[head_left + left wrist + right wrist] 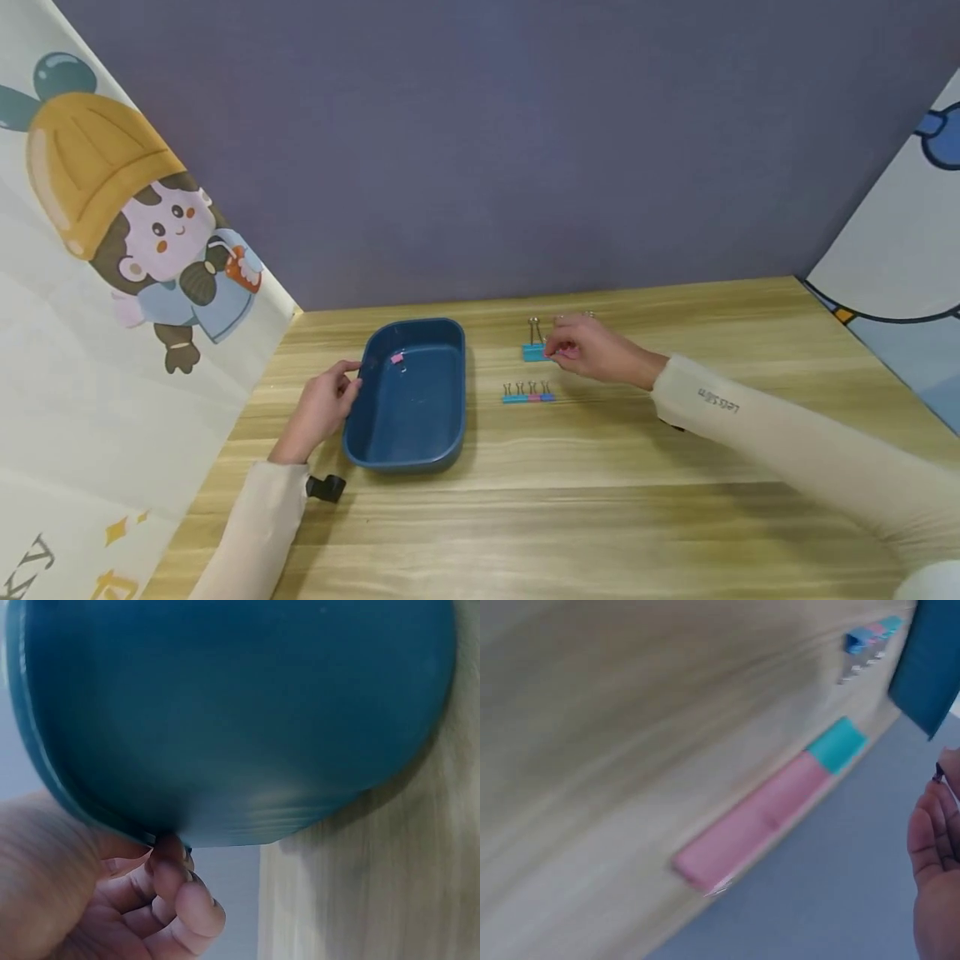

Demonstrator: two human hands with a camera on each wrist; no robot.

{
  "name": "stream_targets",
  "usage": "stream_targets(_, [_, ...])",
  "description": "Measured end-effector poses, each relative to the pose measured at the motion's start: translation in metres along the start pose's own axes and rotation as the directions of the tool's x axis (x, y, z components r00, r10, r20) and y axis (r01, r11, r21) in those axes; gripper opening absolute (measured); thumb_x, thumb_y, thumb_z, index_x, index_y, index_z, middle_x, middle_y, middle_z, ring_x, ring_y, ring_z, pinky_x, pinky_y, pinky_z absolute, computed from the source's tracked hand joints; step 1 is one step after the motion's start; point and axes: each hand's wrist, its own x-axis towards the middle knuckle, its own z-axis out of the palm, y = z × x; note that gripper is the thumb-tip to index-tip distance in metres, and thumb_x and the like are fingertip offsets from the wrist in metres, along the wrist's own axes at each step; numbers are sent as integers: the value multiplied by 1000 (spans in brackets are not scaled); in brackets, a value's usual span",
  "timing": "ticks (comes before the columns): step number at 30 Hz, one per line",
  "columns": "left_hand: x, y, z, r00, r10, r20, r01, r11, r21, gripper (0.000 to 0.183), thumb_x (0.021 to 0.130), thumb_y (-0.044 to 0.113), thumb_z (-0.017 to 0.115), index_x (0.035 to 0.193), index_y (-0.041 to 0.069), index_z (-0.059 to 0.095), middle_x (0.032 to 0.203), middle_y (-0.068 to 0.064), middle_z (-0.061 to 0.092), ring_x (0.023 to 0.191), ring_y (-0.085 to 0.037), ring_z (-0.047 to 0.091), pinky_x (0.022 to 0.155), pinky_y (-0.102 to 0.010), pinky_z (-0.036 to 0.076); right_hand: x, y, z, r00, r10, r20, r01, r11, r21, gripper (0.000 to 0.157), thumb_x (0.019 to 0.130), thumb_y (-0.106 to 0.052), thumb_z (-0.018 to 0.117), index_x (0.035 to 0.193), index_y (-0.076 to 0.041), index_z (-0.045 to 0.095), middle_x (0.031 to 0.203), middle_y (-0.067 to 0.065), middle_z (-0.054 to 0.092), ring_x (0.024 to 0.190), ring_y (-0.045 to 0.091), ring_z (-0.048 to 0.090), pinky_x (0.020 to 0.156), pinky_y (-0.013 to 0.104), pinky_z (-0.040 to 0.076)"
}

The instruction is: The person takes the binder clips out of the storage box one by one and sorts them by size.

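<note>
My left hand (324,404) grips the left rim of a deep blue plastic bin (459,392), thumb and fingers pinching its edge in the left wrist view. A small pink binder clip (397,358) lies inside the bin. My right hand (592,348) is at the large binder clips, its fingertips by the teal clip (534,353). In the right wrist view the fingers (928,832) pinch a small dark metal piece, seemingly a binder clip's handle; the rest is cut off. Large pink clips (757,817) stand in line with the teal one, mostly hidden by the hand in the head view.
A row of several small binder clips (528,398), blue and pink, stands on the wood-grain table (480,533) between the bin and my right forearm. A grey-blue panel (510,167) closes off the back. Printed cloth (67,375) hangs along the left side.
</note>
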Motion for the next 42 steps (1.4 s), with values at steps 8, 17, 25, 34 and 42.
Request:
stream_targets(8, [-4,0,-2,1000,-11,-2,11,1000,11,30,94,6,56,122,-5,56,63,-2,50,48,-14,44,44,-28,37,-34,9,6,995,50,81,-51,999,8,13,82,-2,72,90,-12,71,88,-6,60,78,8,57,67,33,52])
stream_targets(17, [-2,3,-1,1000,-18,6,18,1000,-2,30,93,6,57,121,-6,56,63,-3,49,49,-16,44,45,-28,36,-43,12,31,995,24,95,-32,997,76,9,82,-3,73,84,-11,70,84,-4,62,76,7,56,65,25,49])
stream_targets(25, [-2,2,-1,1000,-7,7,7,1000,-6,30,94,6,57,122,-7,55,63,-3,49,49,-16,44,45,-27,37,-42,11,40,991,64,115,-71,996,53,11,83,-6,73,86,-16,69,84,-8,60,74,4,54,64,23,48])
stream_targets(34, [-2,2,-2,1000,-12,12,12,1000,-10,31,94,6,56,122,-7,55,63,-3,49,49,-16,44,45,-27,37,-38,9,40,992,49,119,-56,997,52,10,83,-5,72,86,-14,69,84,-6,59,75,7,54,65,25,48])
stream_targets(42, [-2,0,-1,1000,-5,5,5,1000,-8,30,93,6,57,121,-7,56,63,-3,49,50,-16,44,46,-27,37,-35,5,38,993,70,96,-74,996,41,9,81,-7,74,84,-13,69,83,-8,59,74,4,55,65,22,49])
